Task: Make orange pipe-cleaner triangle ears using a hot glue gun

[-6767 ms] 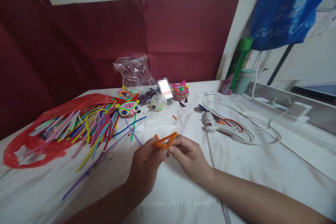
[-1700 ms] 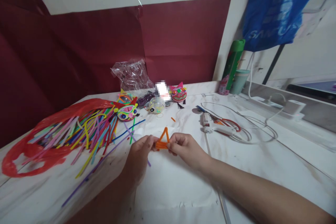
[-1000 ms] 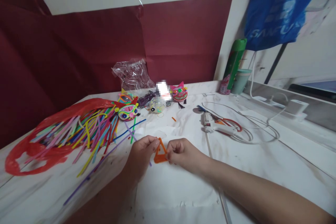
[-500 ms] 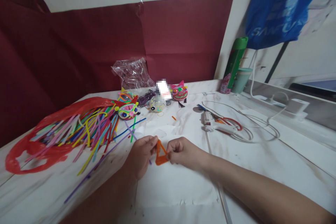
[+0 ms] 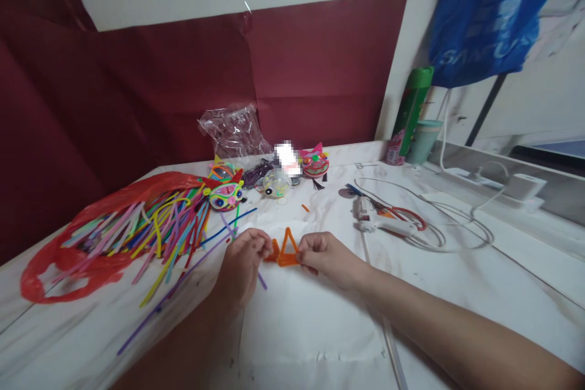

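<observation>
Between my hands, above white paper (image 5: 315, 317), is a triangle bent from orange pipe cleaner (image 5: 282, 261), point up. My right hand (image 5: 324, 256) is closed, thumb and finger pinching its right corner; a bit of orange shows under those fingers. My left hand (image 5: 244, 259) is closed at the fingertips on a second, smaller folded orange pipe-cleaner piece (image 5: 273, 251), which meets or overlaps the triangle's left side. Fingers partly hide that piece, so its full shape cannot be made out. Below my left fingers a purple pipe cleaner (image 5: 262, 281) pokes out.
Left, a red plastic bag (image 5: 41, 265) holds many coloured pipe cleaners (image 5: 150, 225). Decorated animal heads (image 5: 223, 195) and a clear crinkled bag (image 5: 235, 128) stand at the back. A glue gun (image 5: 384, 222), its cable, red-handled pliers (image 5: 411, 213) and a green spray can (image 5: 411, 116) are right.
The orange triangle has moved slightly up and right and now shows more face-on. A second orange piece has come into sight by my left fingertips. The view has shifted slightly.
</observation>
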The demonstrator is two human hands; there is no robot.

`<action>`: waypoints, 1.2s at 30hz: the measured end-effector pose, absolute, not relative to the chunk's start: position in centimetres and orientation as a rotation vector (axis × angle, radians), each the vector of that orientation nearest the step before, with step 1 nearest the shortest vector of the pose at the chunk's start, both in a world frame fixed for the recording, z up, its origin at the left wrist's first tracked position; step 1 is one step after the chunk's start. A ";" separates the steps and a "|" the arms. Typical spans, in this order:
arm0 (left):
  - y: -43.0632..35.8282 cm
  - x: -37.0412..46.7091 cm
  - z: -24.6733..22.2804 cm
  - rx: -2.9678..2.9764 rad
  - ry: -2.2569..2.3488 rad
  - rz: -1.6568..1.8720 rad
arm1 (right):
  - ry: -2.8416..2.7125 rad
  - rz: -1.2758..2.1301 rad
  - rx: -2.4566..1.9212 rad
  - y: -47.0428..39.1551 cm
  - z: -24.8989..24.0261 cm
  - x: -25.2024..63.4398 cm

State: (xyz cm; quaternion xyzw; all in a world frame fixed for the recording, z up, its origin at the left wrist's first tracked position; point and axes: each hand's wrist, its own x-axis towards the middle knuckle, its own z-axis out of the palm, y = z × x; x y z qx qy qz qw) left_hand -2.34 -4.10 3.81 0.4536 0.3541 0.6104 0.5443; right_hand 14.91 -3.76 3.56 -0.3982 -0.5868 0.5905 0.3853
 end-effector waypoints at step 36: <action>-4.5 -2.2 3.7 1.395 1.176 1.231 | -1.522 1.477 -1.015 -3.7 3.2 14.8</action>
